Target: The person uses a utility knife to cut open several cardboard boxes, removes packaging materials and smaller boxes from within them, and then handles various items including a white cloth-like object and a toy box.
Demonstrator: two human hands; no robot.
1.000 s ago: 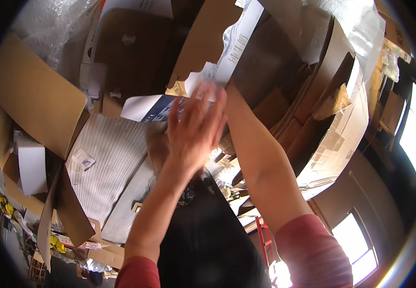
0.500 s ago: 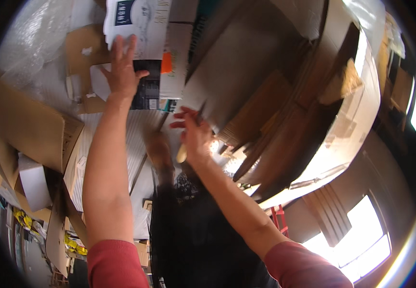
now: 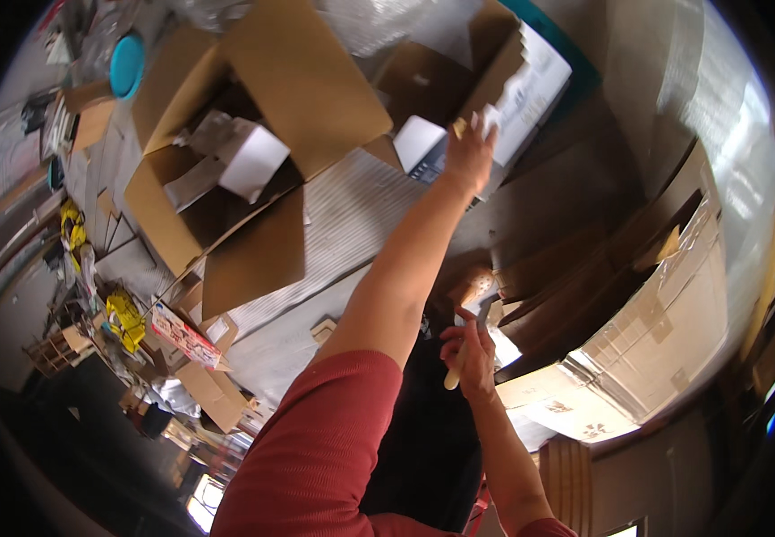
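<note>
At one o'clock, the left hand reaches up to the white carton, its fingers partly bent at the jagged rim, perhaps to steady the wall; whether they pinch it or just rest there, I cannot tell. The carton lies tilted, its open side toward eleven o'clock, which leaves the rim within the hand's reach. Between four and five o'clock, the right hand is curled round the pale handle of what looks like a knife, blade pointing up toward twelve; held low, it seems kept away from the other arm. At ten o'clock, a brown box stands with flaps spread, leaving the small white box inside exposed. A large cardboard box sits between three and four o'clock.
</note>
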